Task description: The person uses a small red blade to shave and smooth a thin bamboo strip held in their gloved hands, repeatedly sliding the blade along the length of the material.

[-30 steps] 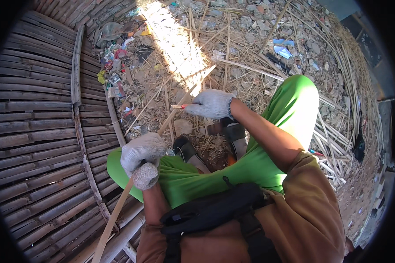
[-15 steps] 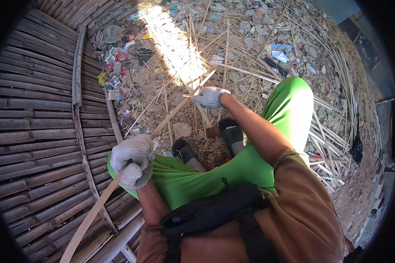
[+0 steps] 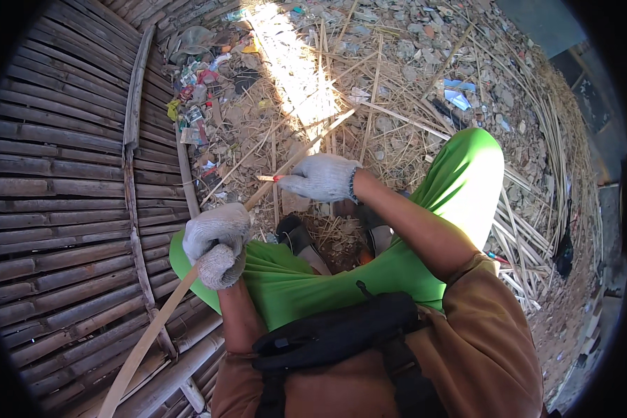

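Outdr yard, bamboo-slat panel, littered grnd w/ loose strips

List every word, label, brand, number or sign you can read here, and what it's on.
None can be read.
Scattered litter beside the slatted bamboo panel: any print is too small and blurred to read.
Blue-and-white scrap: nothing legible.
Long strip in the left hand: no lettering visible.

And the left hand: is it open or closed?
Closed: the left hand curls around the pale strip, which shows on both sides of it.
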Tool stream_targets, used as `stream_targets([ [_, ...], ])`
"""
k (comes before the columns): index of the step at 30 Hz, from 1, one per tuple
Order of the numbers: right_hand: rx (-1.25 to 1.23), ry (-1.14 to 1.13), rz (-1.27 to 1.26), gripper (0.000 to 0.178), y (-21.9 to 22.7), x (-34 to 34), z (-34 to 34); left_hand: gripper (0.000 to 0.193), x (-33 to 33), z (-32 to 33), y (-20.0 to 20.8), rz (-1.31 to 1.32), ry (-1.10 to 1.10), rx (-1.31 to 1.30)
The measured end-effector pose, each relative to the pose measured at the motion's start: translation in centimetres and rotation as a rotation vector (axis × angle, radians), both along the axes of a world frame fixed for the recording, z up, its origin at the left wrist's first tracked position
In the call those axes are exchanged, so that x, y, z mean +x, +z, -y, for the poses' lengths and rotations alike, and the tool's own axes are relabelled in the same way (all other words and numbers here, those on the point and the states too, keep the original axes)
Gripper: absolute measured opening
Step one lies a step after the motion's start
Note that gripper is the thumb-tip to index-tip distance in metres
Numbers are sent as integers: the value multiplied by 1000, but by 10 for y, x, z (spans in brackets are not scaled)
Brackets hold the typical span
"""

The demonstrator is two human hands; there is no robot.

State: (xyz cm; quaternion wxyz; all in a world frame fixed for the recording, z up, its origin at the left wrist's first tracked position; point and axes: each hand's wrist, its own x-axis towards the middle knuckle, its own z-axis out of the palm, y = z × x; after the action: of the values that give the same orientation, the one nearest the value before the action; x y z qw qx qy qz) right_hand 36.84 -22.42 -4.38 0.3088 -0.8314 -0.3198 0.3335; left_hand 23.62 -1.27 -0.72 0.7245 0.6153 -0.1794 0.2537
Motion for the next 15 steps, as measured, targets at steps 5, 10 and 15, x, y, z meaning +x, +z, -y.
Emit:
stream_targets([
  [5,207,84,91,82,11,-20,-3,39,-7,-22,-17,11,-71,15],
  [10,12,4,26,83,-20,0,3,42,-6,-16,-10,24,-89,-38],
  [15,-116,-62,-85,74,-41,23,17,41,-4,-14,1,67,-117,-45],
])
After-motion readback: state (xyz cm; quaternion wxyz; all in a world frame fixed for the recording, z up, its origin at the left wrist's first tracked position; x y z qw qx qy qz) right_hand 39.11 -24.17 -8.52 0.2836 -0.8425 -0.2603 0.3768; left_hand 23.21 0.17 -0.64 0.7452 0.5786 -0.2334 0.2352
